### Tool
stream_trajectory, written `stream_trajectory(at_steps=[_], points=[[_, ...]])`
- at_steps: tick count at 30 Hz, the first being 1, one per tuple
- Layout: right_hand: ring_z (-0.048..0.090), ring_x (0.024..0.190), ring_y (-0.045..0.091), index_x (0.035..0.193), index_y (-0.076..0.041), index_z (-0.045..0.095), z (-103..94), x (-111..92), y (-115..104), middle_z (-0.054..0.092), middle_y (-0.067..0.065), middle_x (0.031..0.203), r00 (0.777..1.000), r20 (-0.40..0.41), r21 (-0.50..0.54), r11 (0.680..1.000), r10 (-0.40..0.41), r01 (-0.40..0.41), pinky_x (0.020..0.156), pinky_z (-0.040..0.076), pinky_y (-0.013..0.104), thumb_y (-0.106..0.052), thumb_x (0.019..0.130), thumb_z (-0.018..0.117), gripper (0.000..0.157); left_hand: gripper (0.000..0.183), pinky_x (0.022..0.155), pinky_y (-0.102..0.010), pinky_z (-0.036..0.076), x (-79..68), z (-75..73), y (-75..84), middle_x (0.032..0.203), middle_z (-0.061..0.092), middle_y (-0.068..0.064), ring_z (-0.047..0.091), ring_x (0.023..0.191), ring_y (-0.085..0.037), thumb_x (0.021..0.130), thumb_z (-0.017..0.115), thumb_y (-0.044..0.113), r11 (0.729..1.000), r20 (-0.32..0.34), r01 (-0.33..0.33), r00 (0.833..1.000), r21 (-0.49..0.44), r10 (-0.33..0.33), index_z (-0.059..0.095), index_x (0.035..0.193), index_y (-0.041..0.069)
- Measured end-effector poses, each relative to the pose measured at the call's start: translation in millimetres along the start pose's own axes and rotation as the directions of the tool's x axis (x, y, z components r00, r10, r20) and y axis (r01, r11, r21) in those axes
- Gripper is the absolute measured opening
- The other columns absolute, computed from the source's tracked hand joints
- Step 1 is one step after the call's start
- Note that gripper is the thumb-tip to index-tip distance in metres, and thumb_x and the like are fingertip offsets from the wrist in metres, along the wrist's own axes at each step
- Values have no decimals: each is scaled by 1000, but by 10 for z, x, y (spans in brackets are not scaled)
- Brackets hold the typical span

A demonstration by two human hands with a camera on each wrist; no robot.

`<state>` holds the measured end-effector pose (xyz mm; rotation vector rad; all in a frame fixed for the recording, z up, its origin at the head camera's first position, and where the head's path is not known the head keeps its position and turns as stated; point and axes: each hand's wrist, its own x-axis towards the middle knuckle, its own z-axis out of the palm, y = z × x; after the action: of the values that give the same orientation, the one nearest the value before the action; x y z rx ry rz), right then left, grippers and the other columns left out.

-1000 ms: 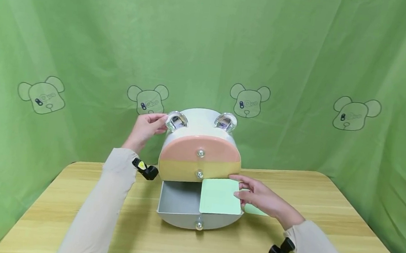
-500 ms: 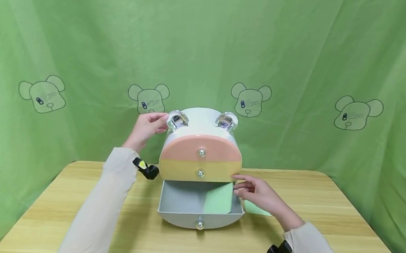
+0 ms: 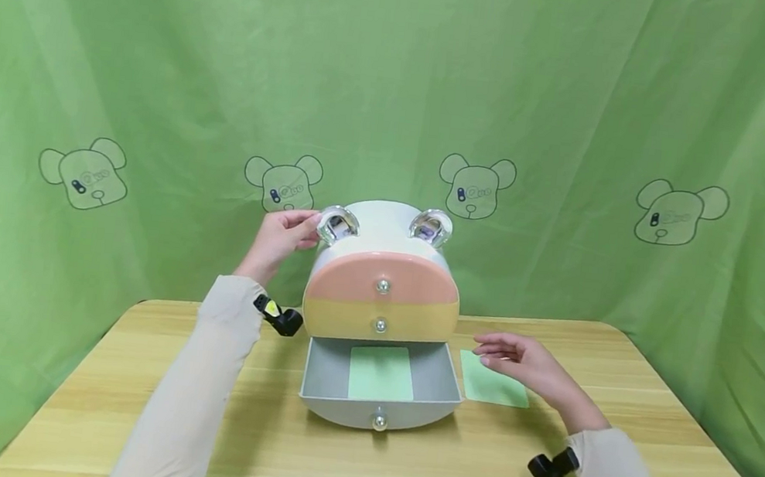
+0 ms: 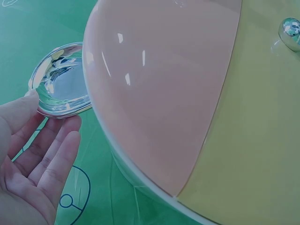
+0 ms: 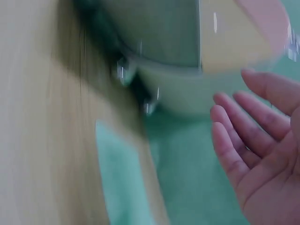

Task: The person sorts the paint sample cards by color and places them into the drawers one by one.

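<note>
A small drawer cabinet with a pink and a yellow front stands on the table. Its grey bottom drawer is pulled out, and a light green square sheet lies flat inside. My left hand pinches the shiny silver ear on the cabinet's left side, thumb on one face and fingers behind. To the right of the cabinet, my right hand hovers with relaxed fingers and holds nothing. Another light green sheet lies on the table under its fingertips in the head view.
A second silver ear tops the cabinet's right side. Round shiny knobs sit on the drawer fronts. Behind the wooden table hangs a green curtain with bear-head drawings.
My right hand has let go of a green sheet, which has dropped flat into the open drawer. That hand has then drawn away to the right. The left hand keeps its hold on the ear.
</note>
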<state>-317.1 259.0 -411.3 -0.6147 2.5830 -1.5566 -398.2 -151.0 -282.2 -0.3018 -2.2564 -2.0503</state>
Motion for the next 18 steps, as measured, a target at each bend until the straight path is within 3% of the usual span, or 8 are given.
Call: stream_trajectory(at_steps=[5,8,14,16,18], points=[[61,102,10,130,8,47,-220,-51,296,54,29,125,999,-3,47,998,52,-52,85,51,17,-18,90,64,50,34,88,-29,54,5,-1,3,113,65,-15,64,93,-22,93,60,20,1000,-6,-1,1000,-2,1,59,122,3],[59,109,19,131,9,45,-312,-56,459,51,30,129,996,-20,36,996,82,-81,89,51,20,-18,90,64,53,33,89,-31,54,5,-2,1,111,65,-15,64,94,-24,93,60,20,1000,-13,-2,1000,0,2,59,121,3],[37,127,47,137,6,39,-404,-79,742,40,28,140,992,-5,-26,992,124,-124,104,36,56,-21,89,65,61,34,92,-34,53,9,-7,-1,109,66,-12,64,90,-19,92,61,20,1000,-9,5,1000,-2,-5,59,121,2],[33,129,48,140,4,36,-417,-99,829,36,27,143,991,7,-30,991,130,-130,105,37,52,-22,88,67,66,34,92,-34,52,8,-3,1,109,66,-12,64,91,-20,92,61,19,1000,-6,6,1000,-7,-6,59,121,2],[29,131,49,142,4,32,-426,-123,901,32,28,145,993,17,-19,993,113,-112,104,40,35,-21,88,67,69,33,91,-33,53,7,3,5,109,66,-12,64,92,-21,92,61,20,1000,-5,0,1000,-6,0,59,121,2]])
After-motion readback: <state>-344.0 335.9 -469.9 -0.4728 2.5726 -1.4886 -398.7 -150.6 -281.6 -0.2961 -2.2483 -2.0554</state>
